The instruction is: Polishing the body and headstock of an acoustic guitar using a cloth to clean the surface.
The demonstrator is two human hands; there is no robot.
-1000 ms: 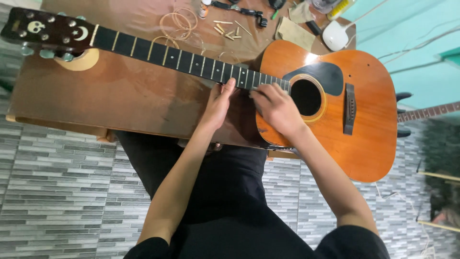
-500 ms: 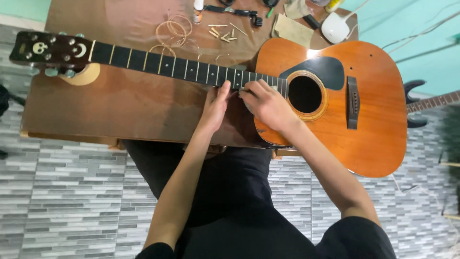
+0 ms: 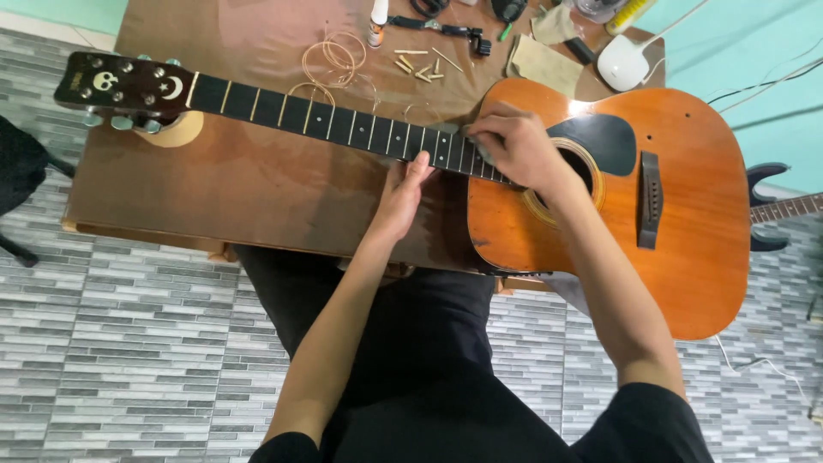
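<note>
Glossy orange guitar [image 3: 686, 214]: right hand [image 3: 514, 150] fingers curled on dark fretboard [image 3: 343, 124], left hand [image 3: 399, 197] fingers together

The right hand [image 3: 514, 147] is covering the guitar [image 3: 686, 214] where neck meets body, hiding part of the sound hole; whatever its fingers are pinching is too small to tell. Beyond the guitar, at the far end of the surface [image 3: 257, 189], tools [image 3: 441, 26] and a bottle [image 3: 378, 21] are being cut off by the top edge. A second instrument's neck [image 3: 784, 208] is running off the right edge.
</note>
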